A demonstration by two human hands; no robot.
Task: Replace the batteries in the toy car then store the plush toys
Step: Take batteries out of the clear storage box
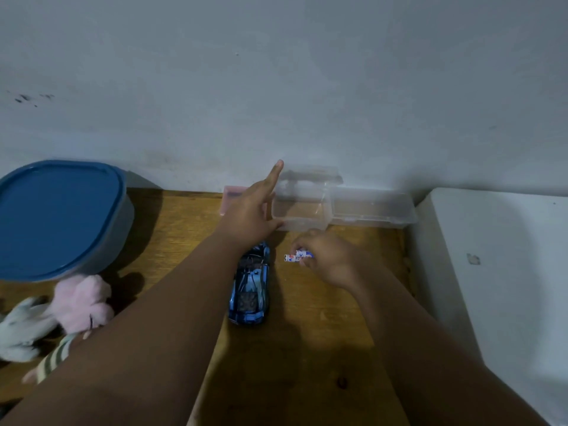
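Hands (249, 216) over wooden table (307, 348), grey wall (276, 87)

1. Small glossy blue toy car (250, 287): upright on its wheels on the wooden tabletop, lengthwise toward the wall, far end partly hidden by a forearm.
2. White cylindrical batteries with blue and red print (296, 257): just right of the car's far end, lying sideways, pinched in fingers; exact count unclear.
3. Pink fluffy plush toy (84, 302): well left of the car.
4. Pale grey-white plush toy (21, 329): touching the pink one, farther left of the car.
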